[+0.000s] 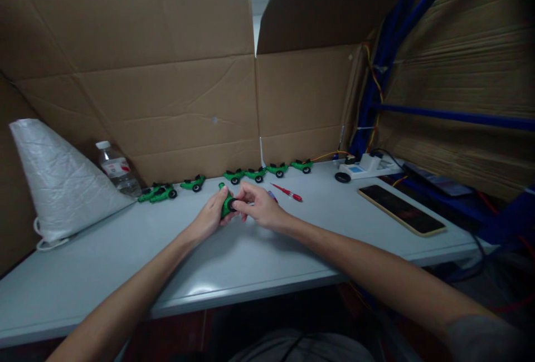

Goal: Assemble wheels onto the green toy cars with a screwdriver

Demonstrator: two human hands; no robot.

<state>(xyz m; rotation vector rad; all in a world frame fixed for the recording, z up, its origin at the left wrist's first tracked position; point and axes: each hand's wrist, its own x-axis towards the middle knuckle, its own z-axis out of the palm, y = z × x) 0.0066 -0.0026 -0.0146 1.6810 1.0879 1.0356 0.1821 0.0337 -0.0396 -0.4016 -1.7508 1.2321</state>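
Above the middle of the table, my left hand [211, 213] is closed around a small green toy vehicle [226, 206], which is held tilted. My right hand [261, 206] pinches at the toy's black wheel [232, 204] with thumb and fingers; the fingertips partly hide it. Just beyond the right hand lies a red screwdriver [286, 192]. A small purple item [273, 196] shows beside the right hand's knuckles, mostly covered. Similar green toys with black wheels stand in a row along the back, among them one toy [193, 183] behind my left hand and another [277, 170] behind the screwdriver.
A silvery padded bag [62, 184] and a water bottle [118, 170] occupy the left of the white table [200, 273]. Right of my hands are a phone [401, 209], a black ring [343, 177] and a power strip [370, 167]. Cardboard [175, 106] walls the back.
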